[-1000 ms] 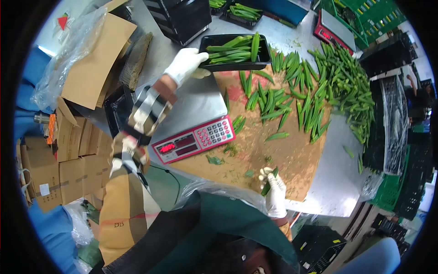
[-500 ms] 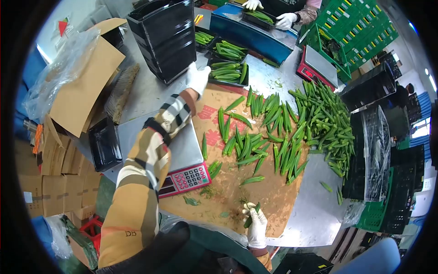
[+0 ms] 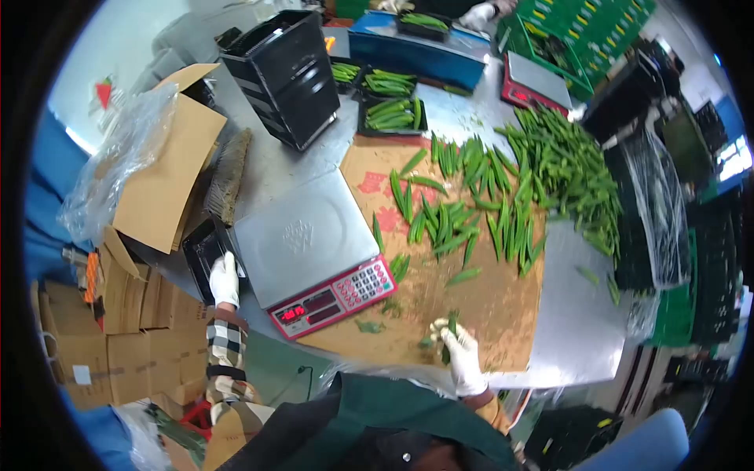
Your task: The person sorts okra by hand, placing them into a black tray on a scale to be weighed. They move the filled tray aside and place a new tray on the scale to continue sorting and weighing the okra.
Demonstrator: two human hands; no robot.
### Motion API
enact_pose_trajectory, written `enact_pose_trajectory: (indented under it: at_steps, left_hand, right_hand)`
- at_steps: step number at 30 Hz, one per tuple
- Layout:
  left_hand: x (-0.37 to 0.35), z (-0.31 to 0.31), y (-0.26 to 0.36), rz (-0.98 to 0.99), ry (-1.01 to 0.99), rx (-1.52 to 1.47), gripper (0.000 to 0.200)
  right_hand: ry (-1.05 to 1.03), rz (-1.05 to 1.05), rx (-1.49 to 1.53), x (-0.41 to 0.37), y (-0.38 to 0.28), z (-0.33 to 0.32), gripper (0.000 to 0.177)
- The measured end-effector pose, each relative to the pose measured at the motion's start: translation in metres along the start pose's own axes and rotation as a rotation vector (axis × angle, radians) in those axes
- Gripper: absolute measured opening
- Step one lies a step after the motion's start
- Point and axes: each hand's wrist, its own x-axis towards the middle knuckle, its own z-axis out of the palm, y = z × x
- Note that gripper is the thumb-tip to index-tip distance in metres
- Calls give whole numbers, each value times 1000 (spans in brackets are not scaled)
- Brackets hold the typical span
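Observation:
My left hand [image 3: 225,281], in a white glove, is at the black tray [image 3: 206,255] left of the scale, fingers over its right edge. My right hand [image 3: 463,357], also gloved, pinches a green okra pod [image 3: 451,337] above the cardboard sheet's front part. The scale [image 3: 306,235] has a bare metal plate and a lit red display. Small groups of okra [image 3: 448,224] lie on the cardboard [image 3: 495,314], with a large okra pile [image 3: 569,173] at the right. Filled black trays of okra [image 3: 393,116] stand behind the cardboard.
A tall stack of black trays [image 3: 294,86] stands behind the scale. At the left are an open carton [image 3: 169,173] and a fibrous brown object [image 3: 229,177]. Across the table are a co-worker's gloved hands [image 3: 477,16], a second scale [image 3: 536,82] and green crates [image 3: 589,31].
My left hand has moved from the filled trays down to the black tray at the left. The view has shifted, and the scale's plate and display are now uncovered. My right hand still holds okra.

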Motion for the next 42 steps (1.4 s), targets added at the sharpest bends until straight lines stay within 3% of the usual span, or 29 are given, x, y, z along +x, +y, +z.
enact_pose_trajectory:
  at_steps: [1,3,6,9,12,15,17,19,20,21,23,25,27,28,29,30,31,33,36,37,38,39,42]
  left_hand:
    - [-12,-4,-3,127,2,71,47]
    - [-28,-10,13,70,3,82,43]
    - [-4,2,-18,31,-28,-420,32]
    - [12,-2,-37,-55,-3,-528,25]
    - [8,-14,-23,-87,211,-462,29]
    - [-14,-29,10,1,403,-412,31]
    - [-47,-27,49,293,475,-350,27]
    - [-79,-13,84,490,401,-343,23]
    - [-95,-8,101,483,233,-381,19]
    - [-104,-13,115,773,128,-115,16]
    - [-109,-11,127,1045,85,203,12]
    - [-108,-19,132,904,-71,207,14]
    - [-104,-31,132,774,-174,153,23]
    - [-104,-35,136,769,-112,122,25]
    - [-109,-38,144,763,-50,92,28]
    - [-115,-40,152,757,6,64,31]
    - [-119,-41,163,762,17,43,32]
    - [-128,-36,192,770,39,-4,36]
    - [-150,-3,243,763,-61,-183,40]
    - [-152,16,257,759,-111,-243,42]
    - [-154,35,275,734,-176,-275,45]
    - [-158,52,295,708,-240,-307,49]
    - [-155,105,345,751,-336,-440,55]
  right_hand:
    - [-19,0,-5,-2,5,-1,23]
    - [-46,-56,28,-2,23,-5,23]
    - [-9,-79,9,-17,17,-5,25]
    - [73,-99,44,-26,22,-16,27]
    - [139,-1,224,-36,30,-38,32]
    - [85,-37,362,-42,42,-57,40]
    - [43,-9,463,-42,41,-63,48]
    - [-1,-7,538,-41,36,-60,51]
    - [-13,-5,553,-40,33,-60,54]
    - [-5,-11,529,-45,30,-62,55]
    - [-5,-28,488,-53,19,-67,56]
    - [110,-7,386,-75,18,-94,53]
    - [292,-82,13,-97,52,-152,45]
    - [379,-103,-182,-107,77,-187,42]
    - [456,-243,-687,-122,100,-226,44]
    - [636,-200,-1169,-142,97,-235,50]
    - [843,-75,-1454,-151,108,-249,53]
    - [913,-32,-1236,-156,112,-268,61]
    - [810,-251,-692,-108,120,-262,59]
    - [733,-286,-915,-91,103,-245,55]
    - [737,-306,-982,-75,79,-209,54]
    - [600,-413,-1027,-52,79,-210,55]
    - [484,-423,-935,13,42,-185,63]
